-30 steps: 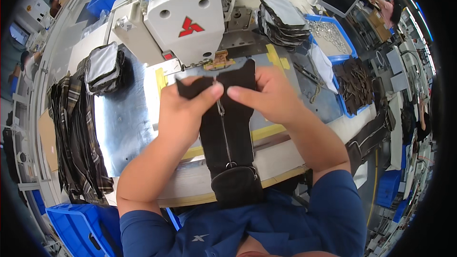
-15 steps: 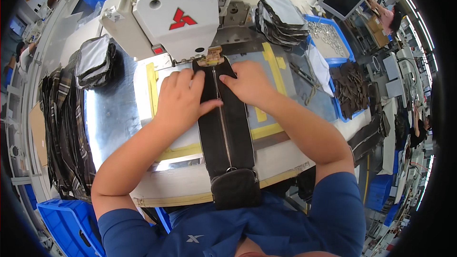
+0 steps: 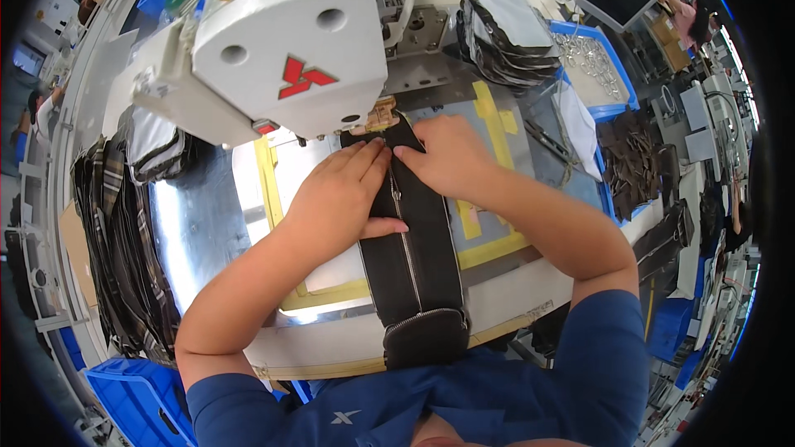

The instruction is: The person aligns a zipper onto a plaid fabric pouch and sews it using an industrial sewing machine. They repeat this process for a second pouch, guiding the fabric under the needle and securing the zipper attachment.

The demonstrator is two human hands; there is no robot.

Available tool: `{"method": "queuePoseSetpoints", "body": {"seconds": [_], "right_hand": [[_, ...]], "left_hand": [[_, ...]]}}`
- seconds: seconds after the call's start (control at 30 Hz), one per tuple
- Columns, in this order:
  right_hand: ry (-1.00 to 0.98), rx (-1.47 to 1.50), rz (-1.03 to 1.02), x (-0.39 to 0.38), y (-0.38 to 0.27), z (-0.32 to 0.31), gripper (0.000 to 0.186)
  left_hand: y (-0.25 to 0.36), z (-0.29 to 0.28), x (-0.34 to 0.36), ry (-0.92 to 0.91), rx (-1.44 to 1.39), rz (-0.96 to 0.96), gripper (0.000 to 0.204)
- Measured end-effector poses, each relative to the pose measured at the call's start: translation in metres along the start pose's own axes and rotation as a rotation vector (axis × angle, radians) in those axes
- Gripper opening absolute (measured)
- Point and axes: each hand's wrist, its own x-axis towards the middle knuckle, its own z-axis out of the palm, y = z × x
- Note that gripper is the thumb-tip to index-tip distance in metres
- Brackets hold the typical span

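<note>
A long black fabric panel [image 3: 431, 236] with a metal zipper [image 3: 411, 269] down its middle runs from the sewing machine head [image 3: 290, 41] toward my body. Its far end lies at the brass-coloured clamp [image 3: 382, 116]. My left hand [image 3: 335, 199] lies flat on the panel's left half, fingertips by the zipper near the clamp, thumb stretched across the zipper. On the right edge, my right hand [image 3: 451, 157] grips the panel, thumb on top beside the zipper; its other fingers are partly hidden. A black zippered pouch [image 3: 426, 338] forms the near end, at the table edge.
Dark plaid pieces [image 3: 124, 232] and a stack of grey-and-black pieces [image 3: 157, 145] lie left. Another stack [image 3: 509, 33] stands back right, beside a blue tray of metal rings [image 3: 590, 62] and brown pieces [image 3: 629, 157]. Yellow tape [image 3: 497, 250] borders the work plate. A blue crate [image 3: 137, 397] is lower left.
My left hand has slid over the panel toward the zipper, its fingers now closer together. The machine head looks larger and the whole view has shifted. My right hand stays at the panel's right edge.
</note>
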Motion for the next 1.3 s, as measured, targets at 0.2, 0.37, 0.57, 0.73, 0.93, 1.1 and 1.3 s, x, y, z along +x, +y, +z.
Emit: {"method": "queuePoseSetpoints", "body": {"seconds": [0.2,0.37,0.57,0.73,0.93,1.1,1.3], "right_hand": [[0.091,0.04,-0.054,-0.002,0.013,0.007,0.039],[0.361,-0.223,-0.655,-0.027,0.021,0.013,0.056],[0.13,-0.212,-0.661,-0.029,0.022,0.023,0.06],[0.061,-0.209,-0.657,-0.027,0.022,0.021,0.062],[0.051,-0.19,-0.618,-0.028,0.018,0.019,0.063],[0.077,-0.161,-0.621,-0.029,0.019,0.02,0.062],[0.069,-0.186,-0.61,-0.028,0.019,0.019,0.07]], "left_hand": [[0.0,-0.002,0.004,-0.031,-0.027,-0.006,0.101],[-0.002,-0.003,0.005,-0.039,-0.05,-0.001,0.101],[0.0,-0.003,0.007,-0.076,-0.078,-0.024,0.104],[-0.001,-0.001,0.005,-0.091,-0.1,-0.04,0.105],[-0.001,-0.002,0.006,-0.075,-0.086,-0.03,0.104],[-0.002,0.001,0.006,-0.051,-0.093,-0.016,0.103],[-0.002,0.0,0.007,-0.04,-0.089,-0.004,0.102]]}}
